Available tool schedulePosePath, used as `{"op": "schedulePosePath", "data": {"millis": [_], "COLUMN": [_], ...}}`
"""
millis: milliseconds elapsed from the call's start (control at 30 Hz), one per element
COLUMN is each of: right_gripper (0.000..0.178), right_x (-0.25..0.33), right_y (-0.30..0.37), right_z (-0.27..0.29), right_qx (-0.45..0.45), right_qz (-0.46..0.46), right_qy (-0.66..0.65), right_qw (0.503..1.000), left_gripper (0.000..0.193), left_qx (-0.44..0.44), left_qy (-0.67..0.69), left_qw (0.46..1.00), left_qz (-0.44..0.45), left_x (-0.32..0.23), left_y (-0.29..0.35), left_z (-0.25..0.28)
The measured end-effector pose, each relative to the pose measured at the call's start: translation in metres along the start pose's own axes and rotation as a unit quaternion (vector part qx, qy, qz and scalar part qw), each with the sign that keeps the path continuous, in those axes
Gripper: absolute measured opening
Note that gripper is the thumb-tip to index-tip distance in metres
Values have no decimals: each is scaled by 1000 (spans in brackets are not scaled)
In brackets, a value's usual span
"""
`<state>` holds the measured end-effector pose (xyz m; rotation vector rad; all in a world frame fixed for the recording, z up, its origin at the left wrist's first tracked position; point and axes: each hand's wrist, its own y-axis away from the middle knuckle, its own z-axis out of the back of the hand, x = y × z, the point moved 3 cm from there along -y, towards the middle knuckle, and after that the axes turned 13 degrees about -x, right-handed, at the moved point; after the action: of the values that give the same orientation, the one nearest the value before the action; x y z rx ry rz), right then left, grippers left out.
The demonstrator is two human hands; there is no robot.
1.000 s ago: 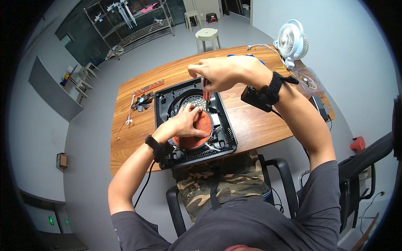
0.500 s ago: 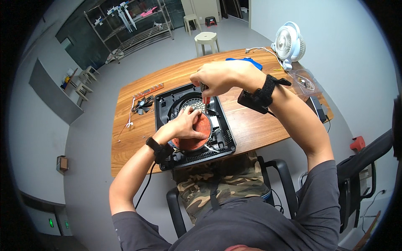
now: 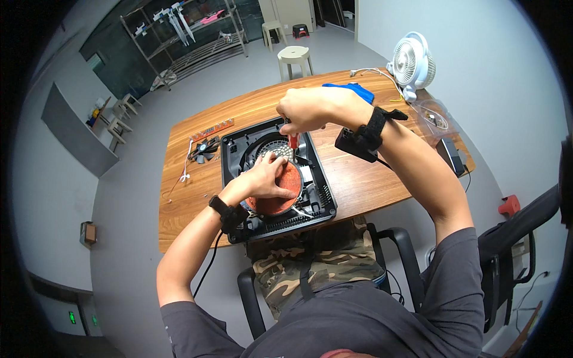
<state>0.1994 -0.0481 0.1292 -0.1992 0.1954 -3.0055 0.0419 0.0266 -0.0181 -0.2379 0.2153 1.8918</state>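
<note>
Brown wood makes up the long table (image 3: 370,179) in the middle of the room. On it lies a flat black square machine with its cover off (image 3: 276,176), maybe a cooker, showing its insides. Inside, toward 6 o'clock, sits a round copper-orange coil disc (image 3: 280,194). Just past it, toward 12 o'clock, is a round grey grille (image 3: 276,148).

The left hand (image 3: 262,179) lies flat on the orange disc, fingers spread, pressing on its left part. It does not wrap around anything. A black band sits on that wrist.

The right hand (image 3: 307,110) is up at 12 o'clock from the machine. It is closed tight around a small screwdriver with a red handle (image 3: 293,140). The tool points straight down, and its tip is at the edge of the grey grille. I cannot tell if the tip touches a screw. A black strap with a small black box (image 3: 355,143) is on the right wrist.

At 10 o'clock from the machine lies a small black fan part (image 3: 204,149) with thin wires, and near it a short orange strip (image 3: 212,127). At 1 o'clock is a blue cloth (image 3: 352,90). At 2 o'clock, on the table corner, stands a white round fan (image 3: 412,62). A pale stool (image 3: 295,56) stands on the grey floor beyond the table.
</note>
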Motion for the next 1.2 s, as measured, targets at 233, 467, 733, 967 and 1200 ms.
{"op": "schedulePosePath", "data": {"millis": [233,467,733,967,1200], "right_gripper": [51,47,47,45,45], "right_x": [5,6,-1,-31,-69], "right_y": [2,8,-1,32,84], "right_z": [2,9,25,45,47], "right_qx": [17,0,-48,-85,-147], "right_qz": [-35,-34,-33,-55,-103], "right_qy": [-7,-10,12,-4,-28], "right_qw": [999,999,998,995,983], "left_gripper": [113,110,121,115,111], "left_qx": [9,16,12,68,66], "left_qy": [1,22,3,21,23], "left_qw": [1000,1000,1000,997,997], "left_qz": [3,-3,21,31,33], "left_x": [2,6,5,3,5], "left_y": [0,-5,-3,-16,-15], "left_z": [-1,-4,-1,12,16]}}
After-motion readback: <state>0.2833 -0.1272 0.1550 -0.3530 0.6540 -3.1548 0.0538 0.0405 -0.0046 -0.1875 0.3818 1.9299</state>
